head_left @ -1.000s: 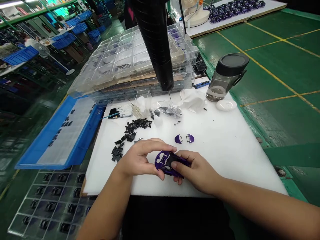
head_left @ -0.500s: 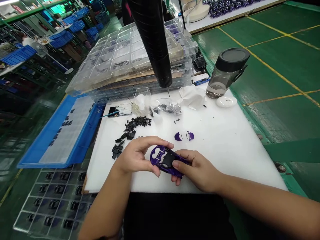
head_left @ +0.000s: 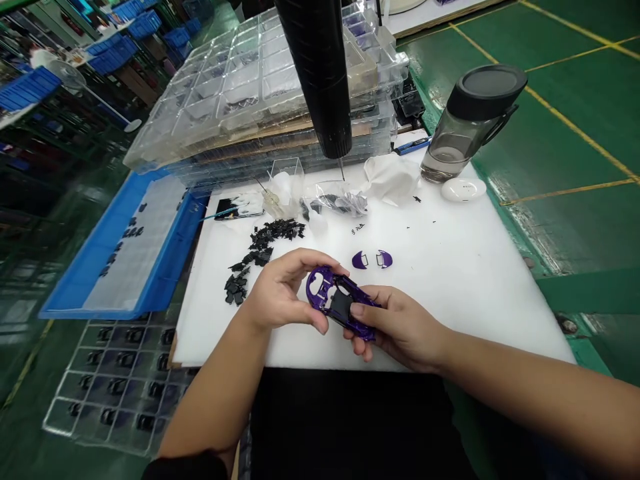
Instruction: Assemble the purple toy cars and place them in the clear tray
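Over the white board's (head_left: 465,293) six-o'clock side, the left hand (head_left: 285,290) grasps the purple shell (head_left: 324,293) around its ten-o'clock end, the right hand (head_left: 403,327) by its four-o'clock end, probably to steady it. Purple pieces (head_left: 385,259) lie at one o'clock, seemingly within easy reach.

No readable lettering in view

Right hand (head_left: 400,327) holds a purple-black casing (head_left: 341,305) — left hand (head_left: 283,293) curves around one end
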### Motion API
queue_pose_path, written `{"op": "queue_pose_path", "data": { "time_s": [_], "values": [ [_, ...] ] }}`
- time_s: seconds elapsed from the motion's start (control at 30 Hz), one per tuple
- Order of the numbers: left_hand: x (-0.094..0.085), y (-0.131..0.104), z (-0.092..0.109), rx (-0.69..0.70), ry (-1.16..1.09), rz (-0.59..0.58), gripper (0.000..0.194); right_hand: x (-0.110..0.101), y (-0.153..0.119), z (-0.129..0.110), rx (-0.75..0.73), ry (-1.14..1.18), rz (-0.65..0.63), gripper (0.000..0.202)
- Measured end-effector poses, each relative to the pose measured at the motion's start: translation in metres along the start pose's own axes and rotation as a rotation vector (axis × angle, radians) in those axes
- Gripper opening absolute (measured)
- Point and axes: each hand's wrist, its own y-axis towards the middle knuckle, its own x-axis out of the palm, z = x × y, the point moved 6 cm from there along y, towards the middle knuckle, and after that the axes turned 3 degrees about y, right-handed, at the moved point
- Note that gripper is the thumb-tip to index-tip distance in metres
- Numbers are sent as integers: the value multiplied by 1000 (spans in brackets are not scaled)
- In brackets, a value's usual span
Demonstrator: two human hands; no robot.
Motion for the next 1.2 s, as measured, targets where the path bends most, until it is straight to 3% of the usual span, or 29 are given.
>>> {"op": "queue_pose_path", "data": {
  "time_s": [0.4,1.2],
  "values": [
    [-2,-2,3,41,-82,-3,62,-2,1,-3,-41,121,43,20],
    [-1,-4,2,33,-78,-28,63,-1,2,-1,-43,191,-50,17]
  ]
}}
